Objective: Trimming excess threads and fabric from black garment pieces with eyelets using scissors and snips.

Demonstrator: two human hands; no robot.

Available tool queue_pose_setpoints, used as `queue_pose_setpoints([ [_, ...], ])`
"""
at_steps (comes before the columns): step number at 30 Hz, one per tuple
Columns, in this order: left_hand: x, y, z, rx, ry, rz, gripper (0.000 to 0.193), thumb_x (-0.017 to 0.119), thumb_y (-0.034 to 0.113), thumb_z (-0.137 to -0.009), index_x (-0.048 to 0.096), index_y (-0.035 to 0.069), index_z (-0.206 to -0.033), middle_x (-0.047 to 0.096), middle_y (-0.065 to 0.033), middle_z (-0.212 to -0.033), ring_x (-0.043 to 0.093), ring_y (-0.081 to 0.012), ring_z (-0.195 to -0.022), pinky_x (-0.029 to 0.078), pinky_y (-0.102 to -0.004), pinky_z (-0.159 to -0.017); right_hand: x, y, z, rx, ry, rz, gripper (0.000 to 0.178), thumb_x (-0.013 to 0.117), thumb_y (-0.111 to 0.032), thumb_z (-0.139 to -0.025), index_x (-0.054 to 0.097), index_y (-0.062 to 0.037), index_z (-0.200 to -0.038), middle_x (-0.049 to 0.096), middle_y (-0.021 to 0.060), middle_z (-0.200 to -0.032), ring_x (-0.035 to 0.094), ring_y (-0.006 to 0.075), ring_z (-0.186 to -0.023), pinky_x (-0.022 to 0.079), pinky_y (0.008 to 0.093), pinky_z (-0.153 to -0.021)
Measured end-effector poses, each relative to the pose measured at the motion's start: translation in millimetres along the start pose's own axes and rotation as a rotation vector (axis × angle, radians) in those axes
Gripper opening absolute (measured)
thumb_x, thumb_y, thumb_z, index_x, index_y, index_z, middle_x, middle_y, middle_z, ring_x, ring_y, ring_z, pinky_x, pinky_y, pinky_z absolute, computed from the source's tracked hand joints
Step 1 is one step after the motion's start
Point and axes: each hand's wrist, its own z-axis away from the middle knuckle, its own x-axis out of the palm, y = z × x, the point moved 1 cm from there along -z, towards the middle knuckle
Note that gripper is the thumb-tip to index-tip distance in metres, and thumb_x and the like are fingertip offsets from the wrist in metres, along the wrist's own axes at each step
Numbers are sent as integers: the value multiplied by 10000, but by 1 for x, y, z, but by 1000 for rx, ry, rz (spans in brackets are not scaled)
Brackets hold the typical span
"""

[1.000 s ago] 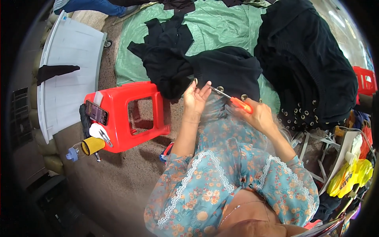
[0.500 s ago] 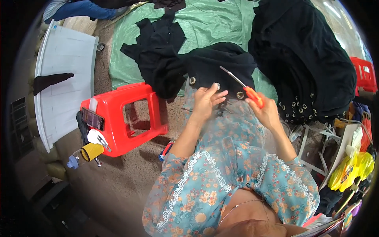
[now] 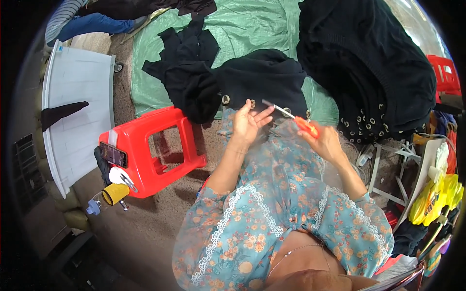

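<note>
A black knit garment (image 3: 262, 72) with a row of large dark-and-gold buttons lies across my knees. At its near edge, my left hand (image 3: 247, 126) is palm up with fingers apart, its fingertips close to a button (image 3: 253, 104). My right hand (image 3: 324, 144) is closed around the orange handle of what look like scissors (image 3: 306, 127). Their slim metal blades point up and left toward the left fingers, just over the garment's hem. Another button (image 3: 225, 99) shows at the left of the hem, and one is partly behind the blades.
More black garments lie on a green sheet (image 3: 252, 24), with a large buttoned pile (image 3: 364, 63) at right. A red stool (image 3: 141, 145) bearing a phone (image 3: 113, 155) stands left, beside a white wheeled bin (image 3: 80, 111). Yellow bags (image 3: 432, 199) hang at right.
My right hand and the scissors have shifted slightly down and left, bringing the blades nearer my left fingers. My left hand has turned more palm up. The whole view has shifted slightly.
</note>
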Motion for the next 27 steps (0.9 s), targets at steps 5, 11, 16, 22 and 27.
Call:
queue_pose_setpoints([
  [5,27,-25,2,-59,-58,-275,396,606,341,-921,557,-17,-1082,639,-149,-970,685,-332,-883,600,-351,-647,-11,14,2,68,171,-178,304,679,-309,-859,636,-31,-975,547,116,-596,516,233,-510,426,337,-536],
  [11,43,-32,-4,29,4,-566,227,666,139,-878,605,-79,-885,652,-138,-905,700,-290,-827,589,-294,-623,-17,32,36,104,228,-79,329,684,-392,-826,647,-78,-920,613,158,-628,627,362,-619,473,427,-567],
  [16,31,-24,0,11,127,-474,263,594,178,-928,592,-76,-857,648,-139,-885,699,-326,-819,588,-341,-639,-14,31,48,133,44,50,357,686,-435,-809,670,-91,-903,637,164,-667,645,363,-667,500,430,-590],
  [22,32,2,60,67,-112,-434,187,555,154,-949,601,-4,-860,602,-69,-778,682,-273,-670,595,-388,-611,-11,11,27,-24,139,-169,296,706,-334,-824,635,-60,-911,608,141,-634,620,340,-598,462,383,-540],
  [27,-15,64,102,246,61,-256,303,431,255,-998,553,42,-1176,641,-157,-1118,661,-255,-903,575,-406,-683,-16,-11,20,-19,64,-315,273,695,-279,-836,640,-46,-967,580,120,-613,610,275,-556,457,347,-545],
])
